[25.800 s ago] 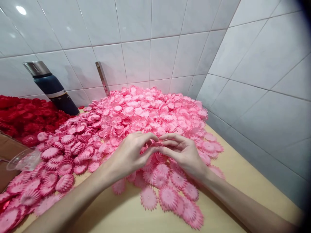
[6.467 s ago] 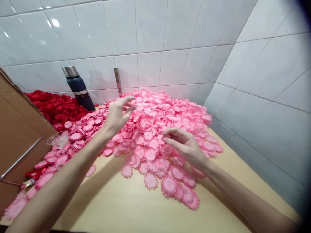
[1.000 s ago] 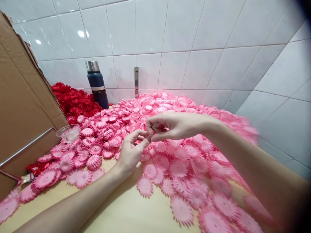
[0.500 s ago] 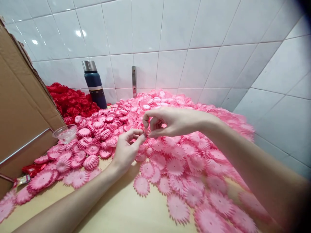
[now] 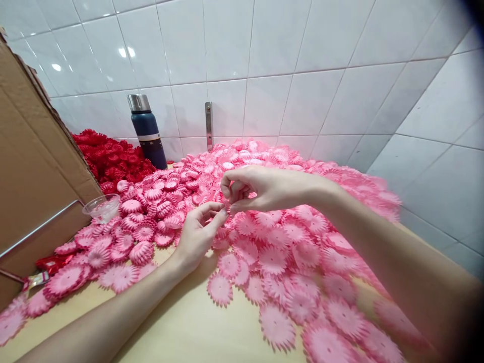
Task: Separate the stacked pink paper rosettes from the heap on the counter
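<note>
My left hand (image 5: 199, 233) is closed in a pinch over the front of the pink heap, its fingertips meeting those of my right hand (image 5: 257, 189). My right hand comes in from the right, thumb and forefinger pinched and the other fingers curled. Whatever sits between the fingertips is too small to make out. Beneath and around both hands lie many pink scalloped paper-like discs (image 5: 273, 259), some flat, others cupped into petal shapes (image 5: 141, 253).
A dark blue bottle (image 5: 149, 133) stands behind the heap beside a red pile (image 5: 109, 156). At the left are a cardboard box (image 5: 38, 131), a clear plastic cup (image 5: 102, 207) and a red wrapper (image 5: 53, 263). A metal bracket (image 5: 209, 126) is on the tiled wall.
The fingers of my right hand have shifted very slightly left. Both hands otherwise keep their pinched poses, and the discs lie as before.
</note>
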{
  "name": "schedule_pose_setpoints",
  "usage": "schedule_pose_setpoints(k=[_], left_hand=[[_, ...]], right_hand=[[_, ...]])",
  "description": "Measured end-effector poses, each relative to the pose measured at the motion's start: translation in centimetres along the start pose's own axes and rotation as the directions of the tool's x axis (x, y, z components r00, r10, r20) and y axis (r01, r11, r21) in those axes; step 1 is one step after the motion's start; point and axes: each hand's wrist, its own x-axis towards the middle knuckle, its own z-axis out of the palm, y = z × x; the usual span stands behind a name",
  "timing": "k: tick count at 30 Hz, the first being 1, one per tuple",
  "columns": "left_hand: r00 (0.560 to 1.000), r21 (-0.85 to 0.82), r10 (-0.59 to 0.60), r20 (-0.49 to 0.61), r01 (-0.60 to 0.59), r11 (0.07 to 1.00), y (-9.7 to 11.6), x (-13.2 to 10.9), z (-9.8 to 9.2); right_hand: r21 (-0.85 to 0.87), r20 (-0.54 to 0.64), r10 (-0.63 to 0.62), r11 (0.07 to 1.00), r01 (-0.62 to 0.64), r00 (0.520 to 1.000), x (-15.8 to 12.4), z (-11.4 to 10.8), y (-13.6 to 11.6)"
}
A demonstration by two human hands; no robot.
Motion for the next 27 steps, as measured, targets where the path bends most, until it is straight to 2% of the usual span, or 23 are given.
schedule_pose_setpoints(k=[7,13,18,22,24,27], left_hand=[[1.0,-0.002,0.009,0.011,-0.009,1.0,-0.3,-0.1,0.0],[1.0,-0.021,-0.008,-0.012,0.007,1.0,-0.3,-0.3,0.4],[0.999,-0.002,0.036,-0.017,-0.036,0.999,0.3,-0.7,0.4],[0.999,0.04,0.045,0.013,-0.045,0.998,0.9,-1.0,0.4],[0.999,0.043,0.051,-0.005,-0.05,0.998,1.0,-1.1,0.5],[0.992,0.049,0.09,-0.086,-0.086,0.995,1.1,-1.2,0.7]], right_hand=[[-0.11,0.008,0.031,0.994,-0.029,1.0,-0.2,0.0,-0.5],[-0.162,-0.004,-0.03,0.986,0.029,1.0,-0.1,0.1,-0.6],[-0.014,0.008,-0.07,0.997,0.07,0.998,-0.3,-0.2,-0.5],[0.069,-0.066,-0.081,0.994,0.086,0.995,-0.7,-0.6,0.0],[0.01,-0.105,-0.112,0.994,0.113,0.988,-0.7,-0.6,0.1],[-0.174,-0.154,-0.18,0.973,0.153,0.971,-0.5,-0.3,0.0]])
